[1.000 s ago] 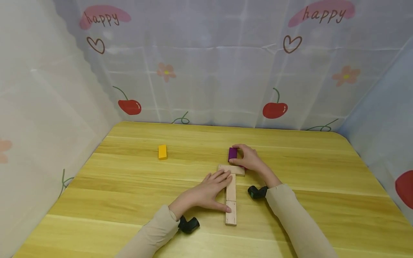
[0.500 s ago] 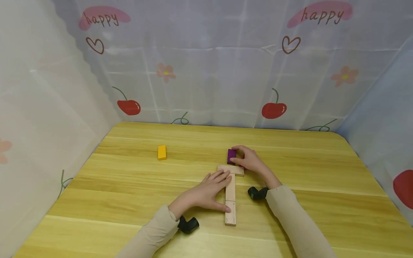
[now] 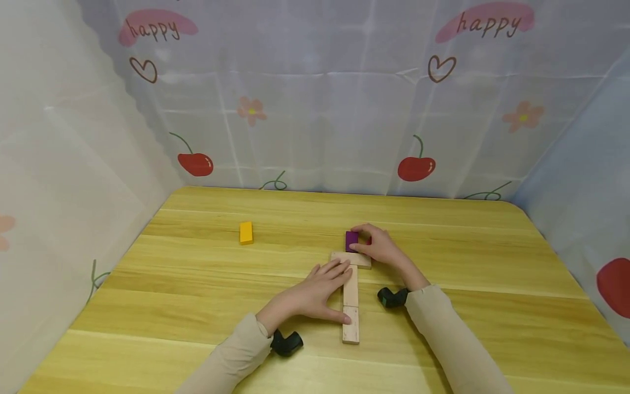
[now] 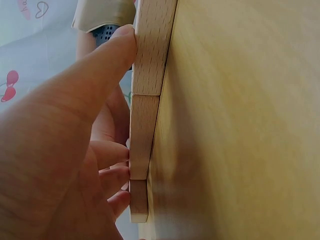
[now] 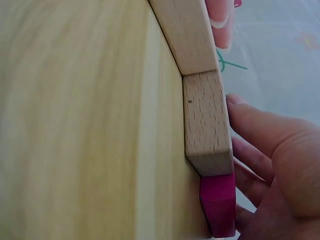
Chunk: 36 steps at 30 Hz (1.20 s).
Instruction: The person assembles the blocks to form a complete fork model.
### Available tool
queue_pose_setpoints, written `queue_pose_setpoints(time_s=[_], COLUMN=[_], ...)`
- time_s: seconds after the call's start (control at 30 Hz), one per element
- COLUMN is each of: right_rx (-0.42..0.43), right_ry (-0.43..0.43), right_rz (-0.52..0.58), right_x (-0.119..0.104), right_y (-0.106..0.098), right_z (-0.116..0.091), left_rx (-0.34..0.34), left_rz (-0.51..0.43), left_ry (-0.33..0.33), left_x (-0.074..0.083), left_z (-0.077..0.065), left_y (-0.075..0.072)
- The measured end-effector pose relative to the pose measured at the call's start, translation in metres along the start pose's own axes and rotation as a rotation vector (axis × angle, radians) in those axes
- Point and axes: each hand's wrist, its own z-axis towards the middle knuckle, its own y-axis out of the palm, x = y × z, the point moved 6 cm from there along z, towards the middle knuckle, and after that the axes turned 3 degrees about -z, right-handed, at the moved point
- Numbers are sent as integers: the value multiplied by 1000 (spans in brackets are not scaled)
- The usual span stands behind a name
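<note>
Two plain wooden blocks lie end to end as a stem, the nearer wooden block [image 3: 351,325] and the farther wooden block [image 3: 350,287]. Across the far end lies a crosswise wooden block [image 3: 363,261]. My left hand [image 3: 315,293] rests on these blocks with fingers spread, its thumb on the nearer one. My right hand [image 3: 381,246] pinches a purple block [image 3: 351,239] between thumb and index finger, at the far side of the crosswise block. A magenta block [image 5: 218,205] lies by the crosswise block, mostly hidden under the right hand in the head view.
A yellow block [image 3: 246,233] lies alone on the wooden table [image 3: 172,284], to the left. Black wrist cameras [image 3: 287,343] sit low by both sleeves. A patterned curtain [image 3: 315,109] stands behind the table's far edge.
My right hand has drawn the purple block slightly nearer, up against or close to the crosswise wooden block. The left hand stays in place on the wooden blocks.
</note>
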Motion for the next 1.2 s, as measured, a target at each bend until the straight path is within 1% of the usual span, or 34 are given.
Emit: queue_pose_setpoints(time_s=[0.33,0.5,0.67,0.77,0.9,1.03,1.2], right_rx=[12,0,19,24,-24,-72,-140], right_ry=[12,21,26,-11,-84,-132,-159], right_rz=[-49,-58,-47,-62,-129,-168,-183], right_x=[-1,0,-6,-18,-38,-49,-52], right_y=[2,3,-7,-16,-17,-6,10], right_z=[0,-2,-11,-20,-41,-64,-87], left_rx=[12,5,4,10,14,13,12], left_rz=[-8,-10,0,6,3,14,19], left_ry=[9,6,3,1,4,5,-5], left_x=[0,0,0,-1,-2,-1,-2], left_z=[0,0,1,1,0,0,-1], left_y=[0,2,3,2,1,0,0])
